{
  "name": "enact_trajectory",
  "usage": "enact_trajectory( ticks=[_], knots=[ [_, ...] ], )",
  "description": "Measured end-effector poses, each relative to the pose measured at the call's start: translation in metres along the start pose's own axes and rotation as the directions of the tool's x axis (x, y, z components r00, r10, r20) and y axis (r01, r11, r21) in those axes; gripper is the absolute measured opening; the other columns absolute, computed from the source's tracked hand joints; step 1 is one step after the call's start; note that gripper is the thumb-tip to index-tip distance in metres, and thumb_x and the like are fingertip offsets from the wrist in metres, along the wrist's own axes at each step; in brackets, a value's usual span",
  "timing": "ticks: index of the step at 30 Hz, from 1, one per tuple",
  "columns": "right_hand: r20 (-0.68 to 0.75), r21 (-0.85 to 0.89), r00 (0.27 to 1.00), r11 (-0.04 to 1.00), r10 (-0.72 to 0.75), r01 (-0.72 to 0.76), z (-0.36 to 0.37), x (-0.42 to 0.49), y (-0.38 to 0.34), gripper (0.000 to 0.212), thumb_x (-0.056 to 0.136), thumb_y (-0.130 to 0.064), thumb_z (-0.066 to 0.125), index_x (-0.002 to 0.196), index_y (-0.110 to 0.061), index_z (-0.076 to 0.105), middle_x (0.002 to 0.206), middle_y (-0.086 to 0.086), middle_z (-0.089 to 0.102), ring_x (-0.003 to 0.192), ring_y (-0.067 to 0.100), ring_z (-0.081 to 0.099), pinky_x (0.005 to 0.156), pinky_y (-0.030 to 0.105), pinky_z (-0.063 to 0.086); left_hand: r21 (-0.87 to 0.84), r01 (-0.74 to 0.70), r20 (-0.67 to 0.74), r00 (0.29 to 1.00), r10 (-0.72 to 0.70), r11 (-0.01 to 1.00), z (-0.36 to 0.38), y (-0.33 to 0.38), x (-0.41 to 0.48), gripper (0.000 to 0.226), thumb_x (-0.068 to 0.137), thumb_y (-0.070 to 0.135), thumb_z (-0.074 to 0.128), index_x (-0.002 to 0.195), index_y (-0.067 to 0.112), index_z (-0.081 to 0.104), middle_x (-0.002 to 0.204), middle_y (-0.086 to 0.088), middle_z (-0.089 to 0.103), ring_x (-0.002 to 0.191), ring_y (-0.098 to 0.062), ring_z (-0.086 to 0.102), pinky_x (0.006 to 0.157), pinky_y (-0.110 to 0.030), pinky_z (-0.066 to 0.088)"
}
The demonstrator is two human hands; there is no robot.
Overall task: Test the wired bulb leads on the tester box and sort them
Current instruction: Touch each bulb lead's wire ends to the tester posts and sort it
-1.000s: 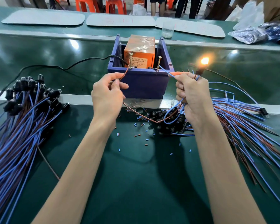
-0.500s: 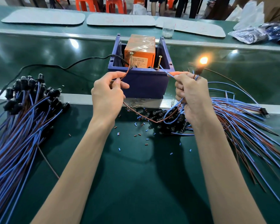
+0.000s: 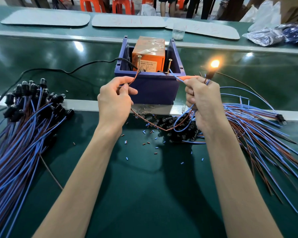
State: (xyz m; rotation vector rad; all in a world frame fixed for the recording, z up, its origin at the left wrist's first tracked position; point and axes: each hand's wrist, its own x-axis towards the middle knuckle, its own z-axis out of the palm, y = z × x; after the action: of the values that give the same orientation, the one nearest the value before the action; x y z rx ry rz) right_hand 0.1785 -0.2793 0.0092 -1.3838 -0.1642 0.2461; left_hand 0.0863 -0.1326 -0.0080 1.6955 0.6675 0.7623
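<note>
The tester is a blue box [image 3: 151,88] holding an orange unit [image 3: 149,50], with two upright screws at its front rim. My left hand [image 3: 114,102] pinches the brown lead [image 3: 135,77], whose tip touches the left screw [image 3: 139,63]. My right hand [image 3: 202,98] grips the blue lead [image 3: 175,77], its tip at the right screw [image 3: 169,66], and also holds the black socket of the bulb [image 3: 214,64], which glows orange above that hand. The two leads hang in a loop between my hands.
A bundle of wired bulbs [image 3: 22,121] lies at the left, another pile [image 3: 258,127] at the right, with black sockets [image 3: 177,127] heaped under my right hand. Cut insulation bits [image 3: 150,143] litter the green belt. A black cable [image 3: 62,70] runs left from the box.
Both hands hold nearly the same pose on the screws. The bulb stays lit throughout.
</note>
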Motion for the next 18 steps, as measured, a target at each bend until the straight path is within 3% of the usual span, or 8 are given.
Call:
enact_trajectory(
  ticks=[13, 18],
  knots=[
    [0.050, -0.035, 0.999, 0.999, 0.010, -0.008, 0.002, -0.004, -0.003, 0.030, 0.089, -0.001, 0.049, 0.066, -0.016, 0.062, 0.048, -0.009, 0.033, 0.040, 0.005, 0.021, 0.037, 0.015, 0.018, -0.022, 0.030, 0.028, 0.999, -0.029, 0.999, -0.001, 0.006, -0.003, 0.026, 0.098, 0.010, 0.045, 0.100, 0.025, 0.067, 0.063, 0.014, 0.065, 0.045, 0.001, 0.048, 0.056, -0.014, 0.043],
    [0.153, 0.023, 0.987, 0.999, 0.040, -0.044, 0.009, -0.010, -0.017, 0.031, 0.096, -0.007, 0.041, 0.078, -0.011, 0.067, 0.048, -0.007, 0.040, 0.038, 0.005, 0.030, 0.036, 0.013, 0.024, -0.105, 0.069, 0.136, 0.989, -0.055, 0.992, -0.001, 0.019, -0.004, 0.022, 0.096, 0.008, 0.047, 0.096, 0.021, 0.065, 0.059, 0.014, 0.066, 0.044, 0.000, 0.051, 0.050, -0.009, 0.040]
  ],
)
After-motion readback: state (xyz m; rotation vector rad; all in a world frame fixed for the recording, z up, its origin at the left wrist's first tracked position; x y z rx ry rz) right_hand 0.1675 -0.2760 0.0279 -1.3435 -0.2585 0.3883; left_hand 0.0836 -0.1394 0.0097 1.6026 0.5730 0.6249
